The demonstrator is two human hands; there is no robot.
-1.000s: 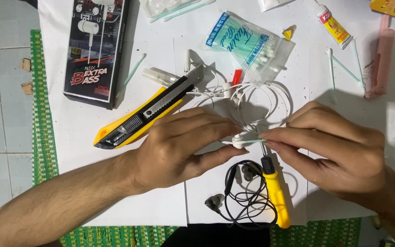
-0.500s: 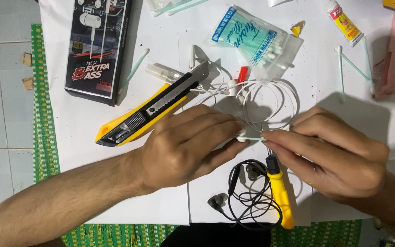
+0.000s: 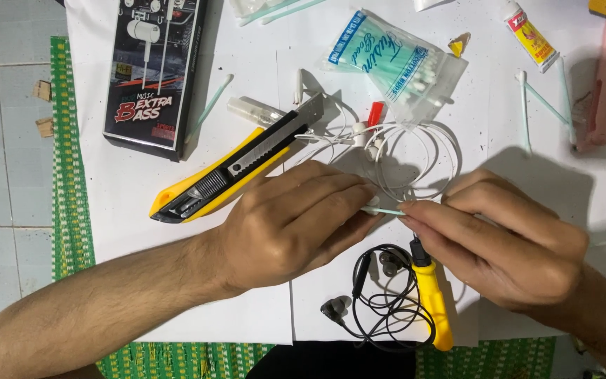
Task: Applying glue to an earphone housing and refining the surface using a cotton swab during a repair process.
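Note:
My left hand [image 3: 289, 224] lies on the white paper with its fingertips closed on a small white earbud [image 3: 372, 202], most of it hidden. My right hand [image 3: 499, 238] pinches a pale green cotton swab [image 3: 389, 210], whose tip meets the left fingertips. The white earphone cable [image 3: 415, 151] loops on the paper just beyond both hands. Below the hands lie coiled black earphones [image 3: 380, 302] and a yellow-handled tool [image 3: 433, 302], its top under my right fingers.
A yellow utility knife [image 3: 233, 172] lies left of the cable, with a black earphone box [image 3: 150, 70] beyond it. A bag of swabs [image 3: 394, 63], a glue tube [image 3: 531, 35], loose swabs [image 3: 524, 105] and a pink tool [image 3: 597, 91] sit further back. White paper [image 3: 142, 281] covers a green mat [image 3: 71, 175].
My hands have drawn slightly apart, so the swab's green stick now shows between the fingertips. The other items have not moved on the paper.

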